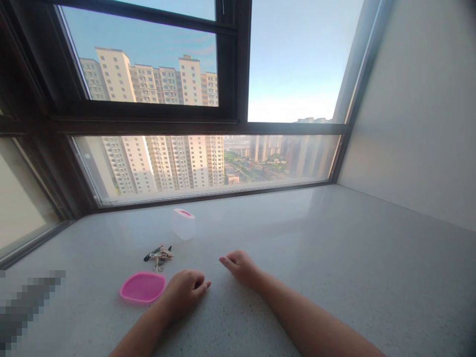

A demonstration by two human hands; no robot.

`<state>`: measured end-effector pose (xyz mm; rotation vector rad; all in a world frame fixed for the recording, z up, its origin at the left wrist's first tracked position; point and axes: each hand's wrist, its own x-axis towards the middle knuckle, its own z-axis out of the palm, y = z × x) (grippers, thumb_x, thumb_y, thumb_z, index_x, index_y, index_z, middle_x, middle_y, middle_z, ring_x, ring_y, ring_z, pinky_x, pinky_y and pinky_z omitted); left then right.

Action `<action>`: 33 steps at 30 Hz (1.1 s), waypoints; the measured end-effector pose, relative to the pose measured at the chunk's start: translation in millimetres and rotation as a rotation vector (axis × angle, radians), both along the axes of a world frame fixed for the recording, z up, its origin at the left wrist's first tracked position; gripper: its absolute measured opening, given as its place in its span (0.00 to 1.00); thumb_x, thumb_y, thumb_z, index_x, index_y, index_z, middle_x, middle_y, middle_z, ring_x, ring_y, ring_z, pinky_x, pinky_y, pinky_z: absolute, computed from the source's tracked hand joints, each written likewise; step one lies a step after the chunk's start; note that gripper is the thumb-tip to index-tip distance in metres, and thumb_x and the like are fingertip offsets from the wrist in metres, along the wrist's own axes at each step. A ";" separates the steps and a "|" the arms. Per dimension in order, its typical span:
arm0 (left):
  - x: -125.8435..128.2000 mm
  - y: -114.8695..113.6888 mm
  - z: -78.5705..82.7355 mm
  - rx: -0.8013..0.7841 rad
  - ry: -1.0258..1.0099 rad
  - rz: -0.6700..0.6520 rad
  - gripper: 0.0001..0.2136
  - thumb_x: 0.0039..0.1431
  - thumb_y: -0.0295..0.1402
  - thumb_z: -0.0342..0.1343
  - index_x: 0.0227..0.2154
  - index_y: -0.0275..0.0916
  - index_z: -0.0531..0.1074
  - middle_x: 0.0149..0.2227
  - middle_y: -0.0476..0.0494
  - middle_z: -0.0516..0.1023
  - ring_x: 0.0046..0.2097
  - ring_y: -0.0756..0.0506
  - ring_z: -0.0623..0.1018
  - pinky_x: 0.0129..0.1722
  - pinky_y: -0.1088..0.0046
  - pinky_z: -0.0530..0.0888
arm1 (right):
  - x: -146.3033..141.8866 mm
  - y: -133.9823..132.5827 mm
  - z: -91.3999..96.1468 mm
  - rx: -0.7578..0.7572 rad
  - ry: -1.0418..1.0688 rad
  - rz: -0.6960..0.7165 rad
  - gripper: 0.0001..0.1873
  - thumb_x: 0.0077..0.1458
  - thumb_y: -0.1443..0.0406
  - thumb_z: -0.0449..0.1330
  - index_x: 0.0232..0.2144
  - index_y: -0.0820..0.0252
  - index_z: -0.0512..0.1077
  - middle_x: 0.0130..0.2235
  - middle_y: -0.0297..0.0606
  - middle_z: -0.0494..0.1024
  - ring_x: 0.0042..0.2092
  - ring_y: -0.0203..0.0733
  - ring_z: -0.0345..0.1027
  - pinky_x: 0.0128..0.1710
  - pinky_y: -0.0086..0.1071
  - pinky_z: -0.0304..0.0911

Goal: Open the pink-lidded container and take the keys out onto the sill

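My left hand (185,290) rests on the pale stone sill (334,258) with its fingers curled in, holding nothing. Just left of it lies a pink lid (142,287), close to the hand but apart from it. My right hand (241,266) lies on the sill a little farther in, fingers loosely bent, also holding nothing. A bunch of keys (159,255) sits beyond the pink lid. Farther back stands a small clear container (183,223) with a pink rim.
A large dark-framed window (238,116) runs along the far edge of the sill, with tower blocks outside. A plain white wall (420,114) closes the right side. A blurred patch (26,302) covers the lower left corner.
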<state>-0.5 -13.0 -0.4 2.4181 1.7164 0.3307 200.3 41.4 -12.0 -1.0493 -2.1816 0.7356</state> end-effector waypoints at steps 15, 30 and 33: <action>0.6 1.2 -0.2 -0.003 -0.013 -0.004 0.17 0.54 0.42 0.45 0.15 0.37 0.58 0.16 0.55 0.57 0.21 0.53 0.58 0.22 0.75 0.48 | 0.5 0.9 -4.3 0.045 -0.048 -0.022 0.26 0.54 0.51 0.46 0.14 0.61 0.47 0.21 0.29 0.44 0.23 0.29 0.40 0.21 0.27 0.36; -1.8 2.2 -2.4 0.006 -0.026 -0.008 0.17 0.54 0.42 0.45 0.15 0.37 0.59 0.16 0.55 0.58 0.22 0.53 0.59 0.22 0.75 0.48 | 1.2 -2.7 -3.3 0.070 -0.109 -0.027 0.25 0.53 0.52 0.49 0.13 0.62 0.50 0.20 0.29 0.46 0.22 0.29 0.41 0.21 0.27 0.35; -2.1 2.5 -3.3 0.003 -0.021 -0.010 0.17 0.54 0.42 0.45 0.15 0.37 0.59 0.16 0.55 0.58 0.22 0.53 0.59 0.22 0.75 0.48 | 1.6 -2.5 -3.3 0.067 -0.116 -0.020 0.25 0.53 0.52 0.48 0.13 0.62 0.51 0.20 0.29 0.46 0.23 0.29 0.41 0.21 0.27 0.35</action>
